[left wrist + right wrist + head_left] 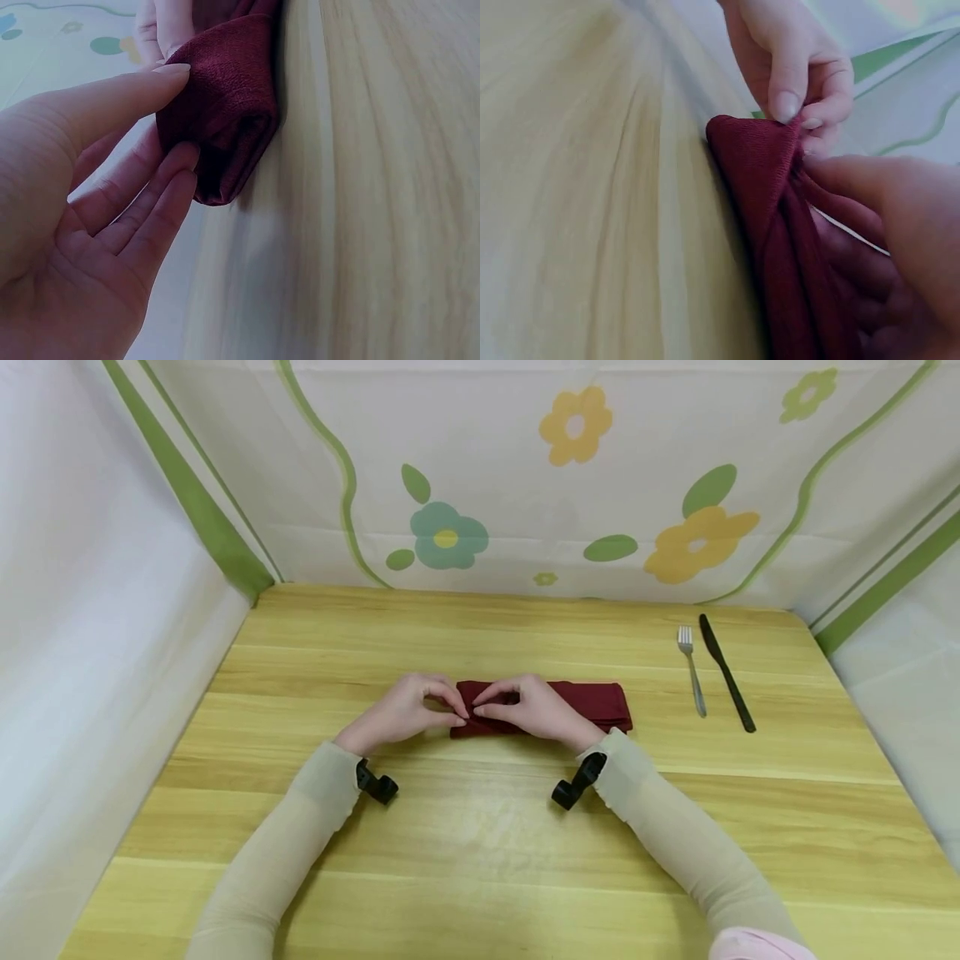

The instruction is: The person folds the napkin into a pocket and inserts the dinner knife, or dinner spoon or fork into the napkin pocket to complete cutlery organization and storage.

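Observation:
A dark red cloth napkin (588,702), folded into a long narrow strip, lies across the middle of the table. My left hand (408,710) pinches its left end between thumb and fingers; the left wrist view shows the layered, open folds of the napkin (225,97) there. Close beside it, my right hand (536,710) pinches the same end from above, thumb and fingertip at a fold. In the right wrist view, a corner of the napkin (757,161) is turned over diagonally across the strip, with both hands' fingertips meeting at its edge.
A silver fork (692,668) and a black knife (726,672) lie side by side on the wooden table (480,860), to the right of the napkin. White curtains (510,468) with flower prints stand behind and along both sides.

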Available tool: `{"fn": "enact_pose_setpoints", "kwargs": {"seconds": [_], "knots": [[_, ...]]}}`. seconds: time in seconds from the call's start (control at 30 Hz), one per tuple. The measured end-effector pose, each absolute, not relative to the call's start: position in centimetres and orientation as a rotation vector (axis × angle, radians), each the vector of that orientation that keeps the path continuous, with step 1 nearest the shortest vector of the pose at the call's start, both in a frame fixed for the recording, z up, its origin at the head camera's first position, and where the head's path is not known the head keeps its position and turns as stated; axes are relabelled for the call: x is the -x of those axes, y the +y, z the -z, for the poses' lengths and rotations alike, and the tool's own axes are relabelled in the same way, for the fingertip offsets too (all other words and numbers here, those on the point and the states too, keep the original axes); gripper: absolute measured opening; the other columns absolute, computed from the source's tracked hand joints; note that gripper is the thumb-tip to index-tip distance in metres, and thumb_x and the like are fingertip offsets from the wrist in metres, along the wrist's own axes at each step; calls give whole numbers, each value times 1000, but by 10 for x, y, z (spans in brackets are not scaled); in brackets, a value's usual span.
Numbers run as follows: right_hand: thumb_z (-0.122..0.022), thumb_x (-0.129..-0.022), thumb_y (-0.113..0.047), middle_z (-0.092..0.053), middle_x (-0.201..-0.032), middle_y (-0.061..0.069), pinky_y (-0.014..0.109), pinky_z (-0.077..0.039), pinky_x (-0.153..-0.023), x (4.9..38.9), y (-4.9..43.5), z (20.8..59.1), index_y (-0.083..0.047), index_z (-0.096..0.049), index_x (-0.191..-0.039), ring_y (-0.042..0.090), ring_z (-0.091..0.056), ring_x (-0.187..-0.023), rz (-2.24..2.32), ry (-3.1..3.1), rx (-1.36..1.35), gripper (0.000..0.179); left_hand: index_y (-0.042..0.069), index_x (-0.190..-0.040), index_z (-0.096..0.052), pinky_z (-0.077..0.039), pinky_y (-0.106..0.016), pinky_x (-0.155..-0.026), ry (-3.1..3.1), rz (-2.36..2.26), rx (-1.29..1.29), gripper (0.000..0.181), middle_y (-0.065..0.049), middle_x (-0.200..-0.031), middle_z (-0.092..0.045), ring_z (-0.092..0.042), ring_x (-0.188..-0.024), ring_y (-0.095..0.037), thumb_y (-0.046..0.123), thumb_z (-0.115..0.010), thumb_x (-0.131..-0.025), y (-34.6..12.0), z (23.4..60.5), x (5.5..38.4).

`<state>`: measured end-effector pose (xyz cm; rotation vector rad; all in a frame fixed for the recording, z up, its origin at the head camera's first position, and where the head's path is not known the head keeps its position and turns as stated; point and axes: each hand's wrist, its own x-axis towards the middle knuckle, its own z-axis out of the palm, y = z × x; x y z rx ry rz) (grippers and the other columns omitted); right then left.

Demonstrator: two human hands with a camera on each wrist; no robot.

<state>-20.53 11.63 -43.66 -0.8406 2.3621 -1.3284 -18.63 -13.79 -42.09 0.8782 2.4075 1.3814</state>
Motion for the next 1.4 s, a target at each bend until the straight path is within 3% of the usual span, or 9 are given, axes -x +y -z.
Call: {"fn": "enact_pose_setpoints", "kwargs": {"seconds": [0.23,0.43,0.57,0.7,1.03,1.13,1.23,1.4], "knots": [[-86,-84,-35,-72,-83,-8,33,-55,-62,205,102,436,-22,-78,-90,14,-66,-70,1297,2505,712,16,12,-93,-81,-51,-47,-94,2368,-1430,-860,4,0,-100,-71,-65,-98,-20,11,-81,-89,-140,421,185],[-86,-84,-30,-66,-71,-12,29,-51,-57,206,94,436,-22,-74,-82,9,-60,-62,1088,2676,799,15,19,-90,-81,-51,-41,-95,2391,-1399,-864,7,5,-99,-71,-65,-100,-15,12,-81,-89,-139,420,188],[-82,-90,-25,-70,-85,-11,30,-53,-65,207,105,434,-21,-79,-93,9,-63,-73,1134,2529,900,6,21,-92,-81,-50,-38,-95,2426,-1356,-869,10,8,-101,-71,-64,-102,-13,12,-80,-90,-138,420,189],[-77,-94,-22,-69,-99,-14,31,-54,-73,204,125,427,-22,-81,-105,7,-63,-86,1095,2437,1020,11,21,-99,-80,-52,-37,-92,2485,-1295,-871,10,9,-105,-70,-64,-103,-12,14,-79,-92,-136,421,189],[-79,-93,-19,-64,-107,-9,34,-49,-89,193,147,427,-20,-82,-108,11,-56,-103,863,2520,1251,16,18,-105,-79,-53,-34,-86,2552,-1209,-878,11,10,-103,-70,-63,-97,-9,19,-76,-95,-128,417,192],[-79,-92,-20,-66,-109,-10,34,-51,-86,194,149,428,-21,-79,-114,11,-58,-99,935,2479,1208,22,16,-110,-77,-52,-35,-88,2506,-1246,-869,15,8,-105,-70,-63,-98,-11,16,-76,-95,-128,415,194],[-81,-91,-23,-65,-107,-10,33,-52,-74,195,149,428,-24,-72,-129,11,-58,-88,978,2446,1152,39,16,-112,-74,-53,-36,-88,2457,-1286,-826,20,5,-104,-69,-63,-97,-13,7,-75,-94,-133,414,193],[-79,-88,-31,-53,-100,-4,33,-44,-71,193,141,427,-32,-54,-149,15,-49,-83,741,2506,1221,66,15,-112,-71,-53,-37,-87,2444,-1293,-826,21,4,-100,-68,-63,-95,-14,2,-71,-95,-140,415,193]]}}
